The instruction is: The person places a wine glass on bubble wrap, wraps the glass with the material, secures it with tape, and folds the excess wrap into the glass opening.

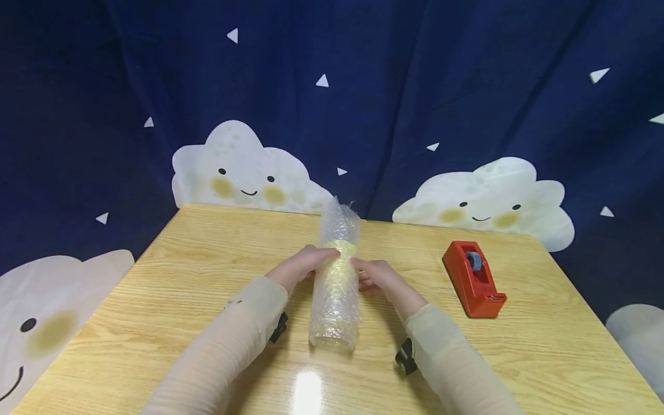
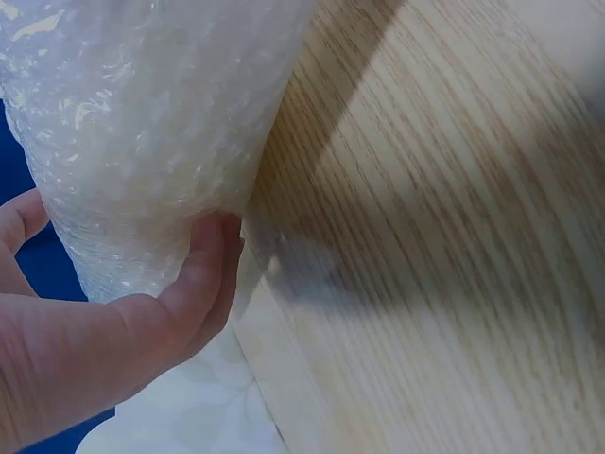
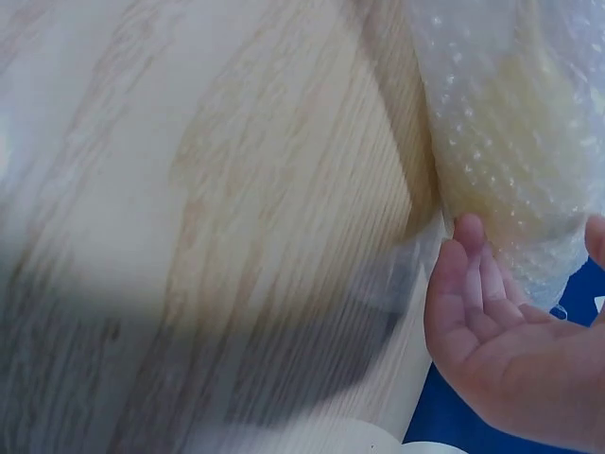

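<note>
A roll of bubble wrap (image 1: 334, 300) lies lengthwise on the table, its near end round and open. Something yellowish shows through the layers around its middle. My left hand (image 1: 307, 262) grips the roll's left side, thumb on top; in the left wrist view the fingers (image 2: 203, 274) curl against the plastic. From the right, my right hand (image 1: 381, 275) holds the roll with its thumb at the upper side. Bent fingers (image 3: 463, 274) touch the wrap's lower edge in the right wrist view. What lies inside the wrap cannot be made out clearly.
A red tape dispenser (image 1: 472, 282) with a blue-cored roll of tape stands to the right on the wooden table (image 1: 218, 248). Behind the table hangs a dark blue curtain (image 1: 332, 132) with white clouds and triangles.
</note>
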The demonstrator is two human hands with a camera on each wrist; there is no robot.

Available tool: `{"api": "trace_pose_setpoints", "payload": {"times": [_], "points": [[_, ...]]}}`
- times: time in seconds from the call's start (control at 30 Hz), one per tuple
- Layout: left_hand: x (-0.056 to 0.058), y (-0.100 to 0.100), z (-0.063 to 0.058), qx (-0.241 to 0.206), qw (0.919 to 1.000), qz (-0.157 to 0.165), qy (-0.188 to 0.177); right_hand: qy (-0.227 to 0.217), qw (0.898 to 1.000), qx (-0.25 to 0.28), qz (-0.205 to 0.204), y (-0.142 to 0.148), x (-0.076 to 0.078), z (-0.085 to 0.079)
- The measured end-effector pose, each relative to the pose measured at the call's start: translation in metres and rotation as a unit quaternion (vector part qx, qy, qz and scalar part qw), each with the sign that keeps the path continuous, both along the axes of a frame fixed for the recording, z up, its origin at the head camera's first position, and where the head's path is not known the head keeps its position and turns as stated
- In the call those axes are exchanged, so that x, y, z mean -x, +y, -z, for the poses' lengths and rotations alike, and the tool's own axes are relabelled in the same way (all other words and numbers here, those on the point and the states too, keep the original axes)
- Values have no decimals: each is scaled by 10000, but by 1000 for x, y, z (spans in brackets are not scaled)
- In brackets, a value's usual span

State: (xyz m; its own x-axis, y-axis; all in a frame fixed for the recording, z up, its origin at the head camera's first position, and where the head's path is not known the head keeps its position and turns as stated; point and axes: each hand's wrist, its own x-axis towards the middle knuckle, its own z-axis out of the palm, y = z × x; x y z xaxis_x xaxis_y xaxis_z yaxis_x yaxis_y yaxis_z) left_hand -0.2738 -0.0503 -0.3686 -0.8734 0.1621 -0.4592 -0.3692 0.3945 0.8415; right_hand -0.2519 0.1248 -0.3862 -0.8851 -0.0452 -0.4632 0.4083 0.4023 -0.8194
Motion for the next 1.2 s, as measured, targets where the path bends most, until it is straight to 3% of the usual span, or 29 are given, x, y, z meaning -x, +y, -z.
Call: {"api": "trace_pose_setpoints", "payload": {"times": [0.2, 0.4, 0.7, 0.93, 1.07, 1.2], "points": [[-1, 0, 0, -19, 9999, 98, -13, 37, 10000, -50, 66, 2, 1, 0], [-4, 4, 0, -281, 9991, 277, -131, 177, 9982, -254, 518, 4, 1, -4], [-5, 13, 0, -140, 9997, 94, -163, 258, 9979, -329, 498, 13, -1, -3], [-1, 21, 7, -558, 9974, -139, -445, 642, 9967, -400, -307, 43, -18, -14], [-2, 24, 6, -605, 9968, -233, -469, 909, 9872, -1033, -810, 76, -33, -34], [-2, 22, 5, -605, 9964, -313, -499, 1078, 9803, -1371, -926, 117, -43, -58]]}}
